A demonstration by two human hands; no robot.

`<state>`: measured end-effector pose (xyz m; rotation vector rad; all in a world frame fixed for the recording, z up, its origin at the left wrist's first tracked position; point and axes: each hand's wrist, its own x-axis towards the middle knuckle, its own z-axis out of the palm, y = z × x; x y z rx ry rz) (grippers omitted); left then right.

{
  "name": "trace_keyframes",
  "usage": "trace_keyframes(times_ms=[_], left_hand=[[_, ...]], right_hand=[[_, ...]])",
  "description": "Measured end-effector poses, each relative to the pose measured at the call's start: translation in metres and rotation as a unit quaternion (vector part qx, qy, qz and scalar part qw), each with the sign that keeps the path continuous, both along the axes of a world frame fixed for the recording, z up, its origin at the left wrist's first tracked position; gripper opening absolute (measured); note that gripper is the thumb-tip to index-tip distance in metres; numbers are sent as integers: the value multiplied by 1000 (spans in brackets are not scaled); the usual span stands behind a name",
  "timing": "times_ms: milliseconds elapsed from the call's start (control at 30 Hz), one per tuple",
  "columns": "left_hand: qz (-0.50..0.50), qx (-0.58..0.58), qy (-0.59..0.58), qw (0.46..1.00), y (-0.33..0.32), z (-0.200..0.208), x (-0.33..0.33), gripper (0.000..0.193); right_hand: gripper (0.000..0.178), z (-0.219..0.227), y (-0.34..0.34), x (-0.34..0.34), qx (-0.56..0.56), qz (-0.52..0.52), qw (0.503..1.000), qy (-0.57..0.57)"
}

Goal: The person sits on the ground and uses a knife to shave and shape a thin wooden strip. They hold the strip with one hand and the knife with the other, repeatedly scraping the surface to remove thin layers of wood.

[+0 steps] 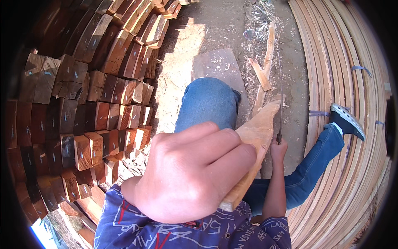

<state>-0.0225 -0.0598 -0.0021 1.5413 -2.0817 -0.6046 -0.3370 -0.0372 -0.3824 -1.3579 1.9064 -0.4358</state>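
Close in the foreground, my left hand (195,174) is closed around the upper end of a pale, roughly hewn piece of wood (259,128). The wood slants down and away, and its far end narrows near the ground. My right hand (279,150), further off to the right, is closed around the dark handle of a long-bladed knife (281,99). Its thin blade points away from me and shows almost edge-on, just right of the wood. Whether blade and wood touch, I cannot tell.
Stacked timber blocks (91,108) rise on the left. Long planks (331,54) bound with blue straps lie on the right, under my shoe (348,120). A flat slab (219,62) is by my bent knee (209,101). Ahead lie a forked wood offcut (260,76) and shavings (261,20).
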Motion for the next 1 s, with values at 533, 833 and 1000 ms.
trace_keyframes(times_ms=[533,833,1000], left_hand=[[87,-10,-18,996,-8,2,-15,27],[141,21,-34,989,1,-14,14,28],[108,19,-74,991,5,-7,27,27]], right_hand=[[23,11,10,9,8,-53,997,-63],[28,130,9,53,2,10,985,-170],[16,79,-8,57,-45,47,993,-100]])
